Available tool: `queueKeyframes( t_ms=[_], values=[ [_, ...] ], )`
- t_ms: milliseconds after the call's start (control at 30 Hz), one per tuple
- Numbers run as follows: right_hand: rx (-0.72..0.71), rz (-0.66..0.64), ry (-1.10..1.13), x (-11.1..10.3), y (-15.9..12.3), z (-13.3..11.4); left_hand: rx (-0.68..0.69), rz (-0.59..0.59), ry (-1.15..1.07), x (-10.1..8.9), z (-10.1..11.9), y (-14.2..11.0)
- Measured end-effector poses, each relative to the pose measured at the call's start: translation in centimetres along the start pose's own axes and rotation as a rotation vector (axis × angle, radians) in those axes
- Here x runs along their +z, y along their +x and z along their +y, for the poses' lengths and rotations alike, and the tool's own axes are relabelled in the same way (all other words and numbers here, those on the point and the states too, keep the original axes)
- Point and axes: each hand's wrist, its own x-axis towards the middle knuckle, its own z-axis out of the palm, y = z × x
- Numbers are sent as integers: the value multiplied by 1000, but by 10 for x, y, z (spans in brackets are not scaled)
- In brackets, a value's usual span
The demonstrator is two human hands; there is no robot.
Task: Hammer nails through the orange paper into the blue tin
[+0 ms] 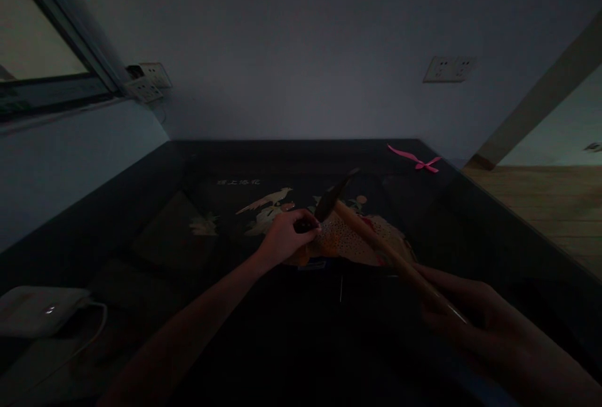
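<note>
The scene is very dim. My left hand reaches to the middle of the black tabletop, with thumb and forefinger closed in a pinch; what is between them cannot be made out. Against those fingertips lies an orange-and-tan piece with dark spots. A dark tapered piece rises beside the fingertips, pointing up and right. In my right hand, a long light-brown wooden stick slants across the spotted piece, its far end near the tapered one. Whether stick and tapered piece touch cannot be told.
Bird and flower pictures decorate the black tabletop. A pink ribbon lies at the far right corner. At the left front is a white device with a cable. Wall sockets are above the table.
</note>
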Motion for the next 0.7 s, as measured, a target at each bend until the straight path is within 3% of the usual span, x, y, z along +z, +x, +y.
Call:
queueKeyframes(
  t_ms=[200, 400, 567, 700],
  values=[
    [44, 119, 60, 12, -8, -14, 0, 10, 37, 0, 1, 1],
    [83, 41, 127, 11, -7, -13, 0, -9, 51, -1, 0, 1],
    [65, 103, 76, 12, -6, -8, 2, 6, 45, 0, -2, 1],
    [58, 82, 75, 10, -7, -8, 9, 7, 22, 0, -4, 1]
  ],
)
